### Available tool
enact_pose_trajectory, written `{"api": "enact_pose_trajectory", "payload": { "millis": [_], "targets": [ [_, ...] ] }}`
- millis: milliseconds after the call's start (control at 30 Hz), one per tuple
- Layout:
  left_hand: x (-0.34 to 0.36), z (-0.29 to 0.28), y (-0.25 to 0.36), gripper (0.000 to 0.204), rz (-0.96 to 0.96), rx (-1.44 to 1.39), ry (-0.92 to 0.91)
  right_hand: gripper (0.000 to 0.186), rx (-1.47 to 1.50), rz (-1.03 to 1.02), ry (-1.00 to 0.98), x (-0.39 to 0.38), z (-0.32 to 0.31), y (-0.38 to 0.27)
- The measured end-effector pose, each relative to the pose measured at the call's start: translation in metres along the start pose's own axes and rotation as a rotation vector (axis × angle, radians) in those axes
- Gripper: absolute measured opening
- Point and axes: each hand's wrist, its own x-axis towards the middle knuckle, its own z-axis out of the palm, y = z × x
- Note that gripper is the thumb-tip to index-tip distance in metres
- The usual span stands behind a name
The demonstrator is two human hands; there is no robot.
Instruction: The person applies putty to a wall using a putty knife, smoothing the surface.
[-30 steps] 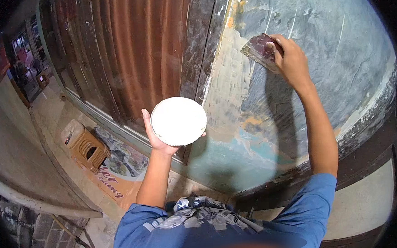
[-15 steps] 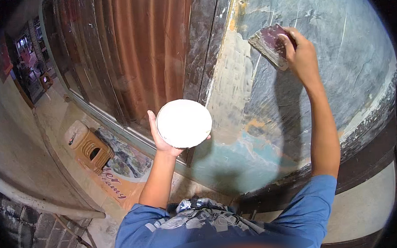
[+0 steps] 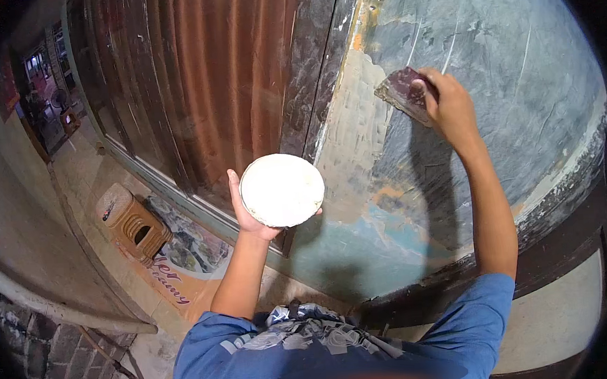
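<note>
A round white tub [image 3: 283,191], its top overexposed so the contents are hard to make out, rests in my left hand [image 3: 253,224]. The thumb lies along one side and fingertips show on the other. My right hand [image 3: 453,107] grips a purple putty spreader [image 3: 402,92], with greyish paste crusted along its lower edge. It is at the grey-blue wall [image 3: 494,129]; whether the edge touches the surface I cannot tell. Left of the spreader, a pale band of putty [image 3: 355,117] runs down the wall beside the wooden frame [image 3: 304,85].
A door with a brown curtain [image 3: 227,76] stands to the left of the wall. On the floor sits a stack of tan plastic stools [image 3: 135,224] beside a printed mat [image 3: 170,277]. A pipe [image 3: 68,311] and brickwork [image 3: 64,364] lie at lower left.
My right hand has moved down and slightly left with the spreader, and less paste shows on its edge. My left hand and the tub have stayed almost in place.
</note>
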Motion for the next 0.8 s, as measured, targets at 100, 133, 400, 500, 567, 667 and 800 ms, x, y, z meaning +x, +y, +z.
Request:
{"api": "enact_pose_trajectory", "payload": {
  "millis": [100, 133, 400, 500, 567, 667, 800],
  "targets": [
    [0.0, -0.001, 0.001, 0.097, 0.0, 0.002, -0.005, 0.021, -0.095, 0.007, -0.01, 0.006, -0.001, 0.004],
    [0.0, -0.001, 0.0, 0.097, 0.006, 0.003, 0.003, 0.021, -0.002, 0.021, 0.051, 0.012, -0.004, 0.009],
    [-0.002, -0.005, 0.004, 0.098, 0.029, 0.035, 0.011, 0.024, -0.003, 0.039, -0.009, 0.003, -0.001, -0.001],
    [-0.001, 0.003, 0.002, 0.093, 0.008, 0.023, 0.094, 0.022, -0.01, 0.032, 0.066, 0.016, -0.016, 0.005],
    [-0.001, -0.004, 0.003, 0.093, 0.014, 0.041, 0.089, 0.02, 0.236, 0.058, 0.104, 0.022, -0.02, 0.009],
    [-0.002, 0.0, 0.004, 0.094, 0.007, 0.005, 0.066, 0.018, 0.134, -0.015, 0.032, 0.005, -0.011, 0.008],
    [-0.001, -0.005, 0.005, 0.094, 0.001, 0.021, 0.073, 0.019, -0.047, 0.04, -0.02, 0.0, -0.011, -0.003]
  ]
}}
